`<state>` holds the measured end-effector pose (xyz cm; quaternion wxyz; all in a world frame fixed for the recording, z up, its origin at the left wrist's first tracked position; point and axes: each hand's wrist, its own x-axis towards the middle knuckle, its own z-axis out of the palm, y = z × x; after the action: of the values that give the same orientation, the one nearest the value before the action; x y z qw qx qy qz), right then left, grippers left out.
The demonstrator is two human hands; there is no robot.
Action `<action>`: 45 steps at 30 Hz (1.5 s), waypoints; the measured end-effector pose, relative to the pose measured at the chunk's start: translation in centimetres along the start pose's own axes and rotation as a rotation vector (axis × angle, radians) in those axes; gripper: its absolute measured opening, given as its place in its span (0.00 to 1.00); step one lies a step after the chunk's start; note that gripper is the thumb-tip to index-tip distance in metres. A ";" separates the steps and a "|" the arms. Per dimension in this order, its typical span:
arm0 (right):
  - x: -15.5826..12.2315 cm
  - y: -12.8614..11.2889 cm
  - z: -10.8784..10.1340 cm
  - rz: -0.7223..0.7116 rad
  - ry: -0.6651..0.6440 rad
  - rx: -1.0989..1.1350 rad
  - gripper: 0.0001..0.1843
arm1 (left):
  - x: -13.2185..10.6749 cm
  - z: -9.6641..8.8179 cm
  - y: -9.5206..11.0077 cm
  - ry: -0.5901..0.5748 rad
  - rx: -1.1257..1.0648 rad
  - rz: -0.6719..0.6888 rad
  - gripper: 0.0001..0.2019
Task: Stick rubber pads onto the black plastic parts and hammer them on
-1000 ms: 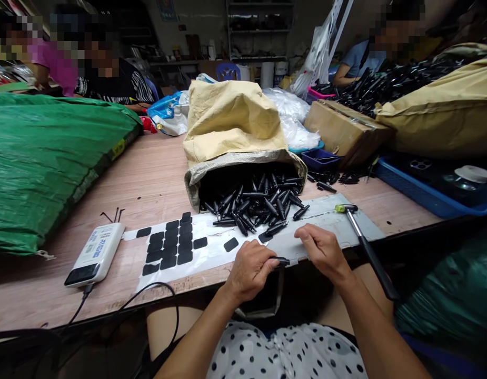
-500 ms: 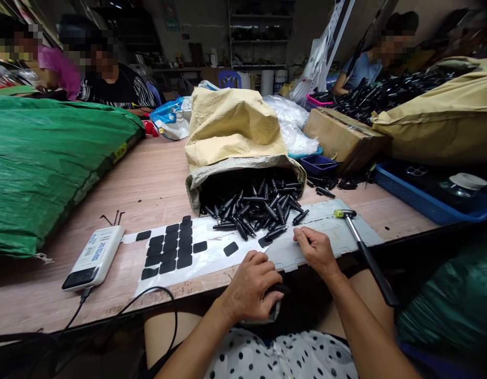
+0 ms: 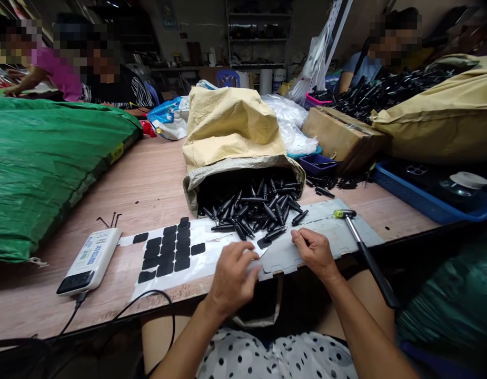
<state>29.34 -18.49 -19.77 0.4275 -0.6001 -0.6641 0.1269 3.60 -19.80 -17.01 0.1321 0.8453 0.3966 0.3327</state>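
Note:
My left hand (image 3: 232,272) rests fingers-down on the white backing sheet (image 3: 211,243), covering the spot where a loose black pad lay; nothing shows in its grip. A grid of black adhesive pads (image 3: 167,252) sits on the sheet to its left. My right hand (image 3: 312,248) lies on the grey metal plate (image 3: 338,227) with its fingers curled; what they hold is hidden. Just beyond both hands, a pile of black plastic parts (image 3: 255,208) spills from a tan sack (image 3: 231,123). One more black pad (image 3: 264,243) lies between my hands.
A hammer (image 3: 367,251) lies right of my right hand, its handle hanging over the table edge. A white power bank (image 3: 89,260) with a cable sits at the left beside a big green sack (image 3: 41,158). A cardboard box (image 3: 341,131), a blue tray (image 3: 425,197) and other people lie beyond.
My left hand held a black part at the table edge, dropped below the edge, and has come back up onto the white sheet over the loose pad. My right hand barely moved.

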 end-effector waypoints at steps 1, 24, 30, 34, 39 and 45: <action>0.0 0.0 0.0 0.002 -0.001 0.002 0.22 | 0.7 -0.3 -0.8 0.026 0.057 -0.023 0.09; 0.0 0.1 0.3 -0.033 0.017 -0.040 0.23 | 1.5 -0.5 -4.0 -0.118 0.018 -0.061 0.08; 0.0 -0.1 0.3 -0.026 0.026 -0.056 0.24 | 1.3 -0.3 -4.2 -0.095 -0.064 -0.112 0.09; 0.0 0.0 0.4 -0.030 0.036 -0.069 0.24 | 1.5 -0.5 -4.2 -0.093 -0.076 -0.124 0.10; -0.1 0.0 0.5 -0.019 0.036 -0.074 0.24 | 1.5 -0.5 -4.0 -0.097 -0.063 -0.134 0.10; 0.1 0.1 0.8 -0.037 0.077 -0.094 0.24 | 1.4 -0.4 -4.1 -0.097 -0.060 -0.131 0.10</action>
<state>28.85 -18.09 -20.22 0.4262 -0.6117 -0.6634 0.0646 1.60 -16.06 -18.07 0.1978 0.8283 0.4340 0.2940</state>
